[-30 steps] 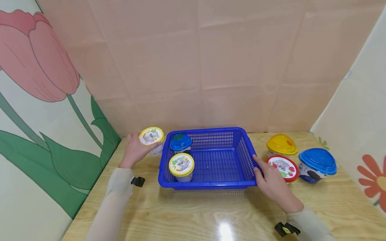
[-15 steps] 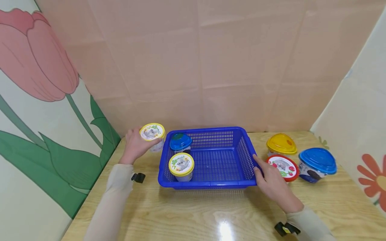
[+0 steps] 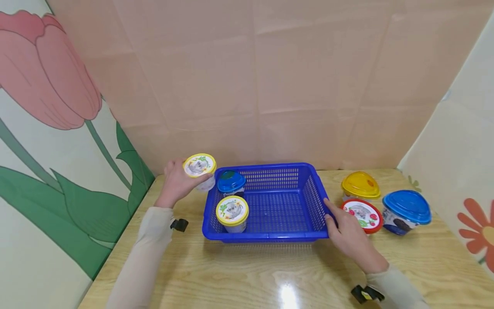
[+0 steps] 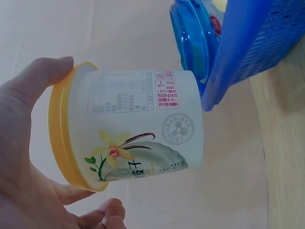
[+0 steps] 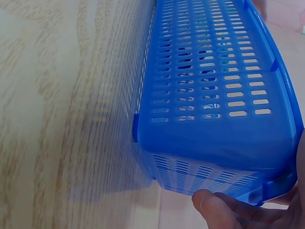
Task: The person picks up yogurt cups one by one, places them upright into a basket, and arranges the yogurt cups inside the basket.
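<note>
My left hand (image 3: 177, 182) grips a white tub with a yellow lid (image 3: 200, 165), just outside the basket's back left corner. In the left wrist view, the thumb lies at the lid's rim, and a vanilla flower is printed on the tub (image 4: 138, 124). My right hand (image 3: 351, 235) holds the right rim of a blue plastic basket (image 3: 270, 236); fingers (image 5: 214, 207) curl at its corner in the right wrist view. Inside the basket's left end, a blue-lidded tub (image 3: 231, 182) stands behind another yellow-lidded tub (image 3: 233, 211).
To the right of the basket stand a tub with a domed yellow lid (image 3: 360, 185), a red-lidded tub (image 3: 362, 215) partly behind my right hand, and a larger blue-lidded tub (image 3: 407, 208). The wooden table (image 3: 247, 274) meets a paper-covered wall (image 3: 251, 86) at the back.
My left hand has lifted the yellow-lidded tub and shifted it right, closer to the basket's back left corner. The right hand and basket have stayed in place.
</note>
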Demonstrator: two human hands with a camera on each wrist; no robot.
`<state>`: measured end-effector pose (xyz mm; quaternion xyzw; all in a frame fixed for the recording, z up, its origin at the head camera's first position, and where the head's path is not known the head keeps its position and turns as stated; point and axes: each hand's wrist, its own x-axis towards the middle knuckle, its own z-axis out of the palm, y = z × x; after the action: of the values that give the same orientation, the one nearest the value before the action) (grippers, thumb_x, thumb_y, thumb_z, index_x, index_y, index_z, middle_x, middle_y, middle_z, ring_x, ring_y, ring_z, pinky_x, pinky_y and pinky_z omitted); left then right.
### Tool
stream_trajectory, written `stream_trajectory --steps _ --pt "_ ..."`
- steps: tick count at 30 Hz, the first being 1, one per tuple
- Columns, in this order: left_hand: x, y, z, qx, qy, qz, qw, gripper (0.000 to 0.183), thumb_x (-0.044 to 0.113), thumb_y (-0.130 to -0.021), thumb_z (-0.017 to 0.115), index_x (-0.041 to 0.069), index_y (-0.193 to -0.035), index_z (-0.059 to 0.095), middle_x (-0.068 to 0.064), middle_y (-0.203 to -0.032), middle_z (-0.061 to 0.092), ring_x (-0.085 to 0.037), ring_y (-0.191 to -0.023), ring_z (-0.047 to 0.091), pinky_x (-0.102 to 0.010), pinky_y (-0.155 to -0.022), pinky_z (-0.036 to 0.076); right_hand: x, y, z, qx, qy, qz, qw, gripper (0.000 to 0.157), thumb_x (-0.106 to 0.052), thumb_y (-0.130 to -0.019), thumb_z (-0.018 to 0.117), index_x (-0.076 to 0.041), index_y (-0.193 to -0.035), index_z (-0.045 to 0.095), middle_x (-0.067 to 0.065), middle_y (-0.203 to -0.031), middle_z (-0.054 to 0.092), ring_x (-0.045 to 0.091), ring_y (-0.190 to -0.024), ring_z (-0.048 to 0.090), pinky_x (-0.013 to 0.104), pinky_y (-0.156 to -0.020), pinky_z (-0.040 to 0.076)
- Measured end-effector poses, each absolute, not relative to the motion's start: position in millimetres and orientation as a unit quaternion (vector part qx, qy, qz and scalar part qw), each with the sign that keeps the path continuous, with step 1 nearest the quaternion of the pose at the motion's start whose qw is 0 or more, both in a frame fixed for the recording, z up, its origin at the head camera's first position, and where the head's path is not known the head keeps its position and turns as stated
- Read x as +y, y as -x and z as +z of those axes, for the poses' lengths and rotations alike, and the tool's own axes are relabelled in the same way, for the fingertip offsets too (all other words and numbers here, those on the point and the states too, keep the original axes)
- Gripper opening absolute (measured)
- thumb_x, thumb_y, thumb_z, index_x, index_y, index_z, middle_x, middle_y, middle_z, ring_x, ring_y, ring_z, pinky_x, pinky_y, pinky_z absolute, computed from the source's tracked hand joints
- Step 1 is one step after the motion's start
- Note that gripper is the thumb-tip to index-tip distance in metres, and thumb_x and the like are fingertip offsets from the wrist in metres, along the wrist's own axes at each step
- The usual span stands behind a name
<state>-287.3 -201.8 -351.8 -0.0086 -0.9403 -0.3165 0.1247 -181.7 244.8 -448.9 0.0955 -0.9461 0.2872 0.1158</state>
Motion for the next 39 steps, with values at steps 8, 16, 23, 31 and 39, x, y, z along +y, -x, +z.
stream_trajectory --steps 8,16,23,31,39 --pt "-194 288 -347 -0.933 0.015 -0.340 0.116 0.105 0.066 -0.069 0.081 0.003 -0.143 0.042 -0.016 -0.127 0.044 -0.032 -0.118 0.036 -0.050 -0.094 0.042 245 182 -448 -0.947 -0.094 0.285 0.117 0.050 -0.015 -0.103 0.045 0.005 -0.149 0.040 0.031 -0.141 0.051 0.047 -0.121 0.056 0.064 -0.098 0.044" --pt "-187 290 -343 -0.934 0.020 -0.338 0.114 0.104 0.067 -0.069 0.081 0.004 -0.143 0.043 -0.014 -0.124 0.043 -0.030 -0.115 0.036 -0.049 -0.093 0.042 245 181 -448 -0.947 -0.095 0.285 0.113 0.051 -0.016 -0.103 0.045 0.005 -0.150 0.039 0.031 -0.142 0.051 0.046 -0.120 0.057 0.064 -0.098 0.044" --pt "-180 291 -340 -0.933 0.023 -0.340 0.117 0.107 0.072 -0.066 0.079 0.007 -0.142 0.044 -0.013 -0.120 0.041 -0.029 -0.110 0.035 -0.045 -0.089 0.041 244 181 -448 -0.948 -0.095 0.283 0.114 0.051 -0.016 -0.103 0.045 0.004 -0.149 0.040 0.031 -0.141 0.051 0.047 -0.119 0.057 0.064 -0.098 0.044" --pt "-173 291 -339 -0.933 0.031 -0.340 0.116 0.106 0.071 -0.067 0.079 0.007 -0.143 0.044 -0.012 -0.119 0.044 -0.027 -0.109 0.036 -0.042 -0.087 0.040 245 182 -450 -0.947 -0.095 0.282 0.122 0.050 -0.015 -0.103 0.046 0.005 -0.149 0.041 0.032 -0.140 0.051 0.048 -0.120 0.056 0.064 -0.098 0.044" --pt "-165 292 -337 -0.927 0.042 -0.357 0.112 0.105 0.070 -0.067 0.081 0.007 -0.143 0.044 -0.010 -0.121 0.046 -0.027 -0.112 0.039 -0.047 -0.091 0.045 245 182 -451 -0.946 -0.099 0.284 0.123 0.050 -0.015 -0.103 0.046 0.005 -0.148 0.041 0.032 -0.140 0.052 0.047 -0.120 0.057 0.064 -0.098 0.044"
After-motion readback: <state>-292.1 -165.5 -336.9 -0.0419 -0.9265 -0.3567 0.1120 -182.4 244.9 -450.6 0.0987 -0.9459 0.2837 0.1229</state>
